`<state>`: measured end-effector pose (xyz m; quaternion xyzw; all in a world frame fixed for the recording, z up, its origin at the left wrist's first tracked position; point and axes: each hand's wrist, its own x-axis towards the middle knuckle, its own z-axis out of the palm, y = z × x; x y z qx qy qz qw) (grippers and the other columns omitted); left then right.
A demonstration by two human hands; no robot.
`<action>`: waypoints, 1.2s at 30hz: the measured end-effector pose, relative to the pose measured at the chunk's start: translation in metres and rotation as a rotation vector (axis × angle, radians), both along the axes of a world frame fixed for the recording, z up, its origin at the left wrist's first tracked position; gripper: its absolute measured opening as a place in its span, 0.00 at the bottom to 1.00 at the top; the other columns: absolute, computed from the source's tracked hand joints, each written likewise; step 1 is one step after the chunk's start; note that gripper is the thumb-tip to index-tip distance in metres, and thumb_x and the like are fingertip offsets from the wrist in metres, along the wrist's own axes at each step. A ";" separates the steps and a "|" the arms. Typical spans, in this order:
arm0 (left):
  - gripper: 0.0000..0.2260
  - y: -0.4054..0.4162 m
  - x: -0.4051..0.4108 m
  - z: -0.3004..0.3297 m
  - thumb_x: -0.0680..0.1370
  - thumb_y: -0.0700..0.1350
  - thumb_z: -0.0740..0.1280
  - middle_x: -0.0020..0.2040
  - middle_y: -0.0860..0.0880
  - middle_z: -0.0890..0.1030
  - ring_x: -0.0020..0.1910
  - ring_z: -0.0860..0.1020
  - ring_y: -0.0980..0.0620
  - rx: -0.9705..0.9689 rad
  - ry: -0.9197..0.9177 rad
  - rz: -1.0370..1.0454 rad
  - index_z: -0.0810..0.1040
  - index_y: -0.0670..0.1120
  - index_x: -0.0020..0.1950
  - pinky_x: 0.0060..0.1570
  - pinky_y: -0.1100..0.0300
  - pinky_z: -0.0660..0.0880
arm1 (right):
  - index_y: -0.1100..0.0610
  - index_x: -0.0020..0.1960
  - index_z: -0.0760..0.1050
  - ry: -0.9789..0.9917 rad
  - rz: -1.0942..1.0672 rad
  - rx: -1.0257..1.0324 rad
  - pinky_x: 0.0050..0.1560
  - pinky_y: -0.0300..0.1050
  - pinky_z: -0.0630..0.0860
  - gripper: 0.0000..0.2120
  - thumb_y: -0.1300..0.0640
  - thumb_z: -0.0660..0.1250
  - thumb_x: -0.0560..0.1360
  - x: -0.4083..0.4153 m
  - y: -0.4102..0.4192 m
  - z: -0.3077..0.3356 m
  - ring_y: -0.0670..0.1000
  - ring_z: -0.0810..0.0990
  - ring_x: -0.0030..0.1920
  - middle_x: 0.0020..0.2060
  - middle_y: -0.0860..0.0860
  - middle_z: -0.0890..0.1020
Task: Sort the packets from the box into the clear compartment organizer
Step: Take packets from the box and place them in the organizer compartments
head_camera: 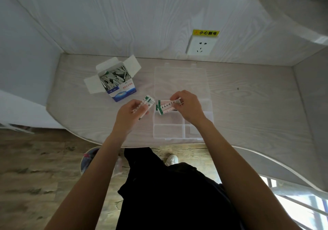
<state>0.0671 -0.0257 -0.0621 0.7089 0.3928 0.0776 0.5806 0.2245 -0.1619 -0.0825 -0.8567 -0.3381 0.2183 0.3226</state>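
My left hand (130, 111) grips a stack of packets (145, 104); my right hand (189, 105) pinches 2 packets (164, 107) over the organizer (177, 134), box (117, 82) at 10 o'clock.

Soft, even daylight, wide-angle view.
Glare washed out the lower right corner; the worktop (248, 96) edges bowed with lens distortion, and shadows were faint, corners slightly blurred.

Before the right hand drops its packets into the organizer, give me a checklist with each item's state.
1. Organizer lid open: ok.
2. Right hand grips its packets: ok.
3. Those packets are over the organizer: ok.
4. Left hand holds its stack of packets clear of the organizer: ok.
5. Target compartment empty: cannot tell, the hand hides it.
6. Box open, packets left inside: ok.
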 end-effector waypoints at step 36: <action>0.07 -0.020 0.068 -0.035 0.72 0.51 0.70 0.32 0.50 0.81 0.38 0.77 0.48 1.008 0.075 -0.538 0.83 0.49 0.44 0.46 0.57 0.64 | 0.55 0.43 0.82 -0.388 -0.154 -0.103 0.55 0.52 0.70 0.03 0.57 0.70 0.71 -0.015 -0.025 -0.011 0.60 0.72 0.61 0.58 0.57 0.77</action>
